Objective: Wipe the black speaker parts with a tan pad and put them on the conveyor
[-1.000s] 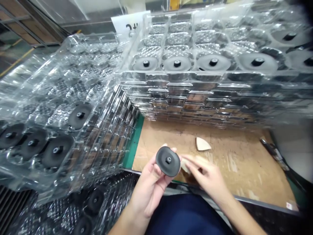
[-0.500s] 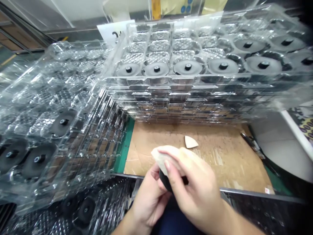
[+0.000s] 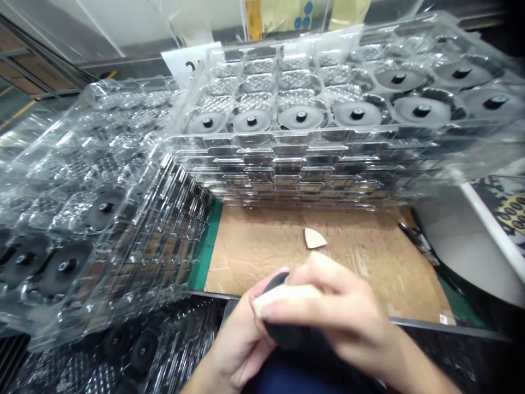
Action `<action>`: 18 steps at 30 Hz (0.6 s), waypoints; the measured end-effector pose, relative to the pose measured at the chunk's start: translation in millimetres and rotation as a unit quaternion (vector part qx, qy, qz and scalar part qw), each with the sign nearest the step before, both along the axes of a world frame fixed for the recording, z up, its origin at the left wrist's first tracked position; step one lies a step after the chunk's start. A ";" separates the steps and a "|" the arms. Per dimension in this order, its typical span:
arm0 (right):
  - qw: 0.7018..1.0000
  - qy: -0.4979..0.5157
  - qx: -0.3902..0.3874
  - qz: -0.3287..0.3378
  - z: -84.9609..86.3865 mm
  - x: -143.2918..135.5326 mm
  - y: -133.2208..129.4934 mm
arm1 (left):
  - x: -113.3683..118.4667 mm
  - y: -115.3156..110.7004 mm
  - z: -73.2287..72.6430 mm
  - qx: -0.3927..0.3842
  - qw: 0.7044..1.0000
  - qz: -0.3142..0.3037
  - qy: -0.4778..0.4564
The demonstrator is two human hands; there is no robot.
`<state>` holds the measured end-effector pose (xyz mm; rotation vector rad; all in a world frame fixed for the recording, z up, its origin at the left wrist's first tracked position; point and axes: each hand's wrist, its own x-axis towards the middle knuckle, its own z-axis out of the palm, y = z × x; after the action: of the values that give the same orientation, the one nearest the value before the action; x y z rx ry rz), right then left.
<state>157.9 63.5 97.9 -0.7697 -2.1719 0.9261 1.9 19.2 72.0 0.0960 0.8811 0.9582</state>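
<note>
Low over the front edge of the bench, my left hand (image 3: 241, 342) grips a black round part (image 3: 283, 332), its fingers curled around the near side. My right hand (image 3: 348, 306) pinches a cream-white pad (image 3: 279, 296) and lays it against the rim of that black part. Fingers and pad cover much of the part, and the right hand is slightly blurred. A second cream pad, a rounded triangle (image 3: 315, 238), lies just beyond my hands on a sheet of brown cardboard (image 3: 246, 246).
Stacked clear plastic trays (image 3: 287, 137) with black round parts stand behind the cardboard. Another tray stack (image 3: 135, 219) rises on the left. A black pen-like tool (image 3: 418, 241) lies at the right, beside a white bin (image 3: 455, 235). More trays sit below the bench edge at lower left.
My right hand has turned and lowered the pad from a raised position to the near-left side of the black part. The part has tilted, showing its edge above the pad.
</note>
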 end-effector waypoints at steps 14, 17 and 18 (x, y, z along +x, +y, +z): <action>0.949 -0.123 -0.185 -0.223 -103.0 22.0 -35.5 | -6.3 2.0 -7.0 -0.001 0.992 -0.049 -0.114; 0.944 -0.087 -0.149 -0.282 -59.1 26.6 -24.0 | -4.3 4.6 -5.0 0.006 0.991 -0.061 -0.119; 0.952 -0.062 -0.112 -0.278 -41.5 25.5 -20.9 | -3.5 4.6 -5.2 0.007 0.992 -0.062 -0.113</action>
<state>183.4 42.6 56.3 -1.4904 -1.8040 0.8406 -1.6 23.8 66.8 0.0510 0.6525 0.8410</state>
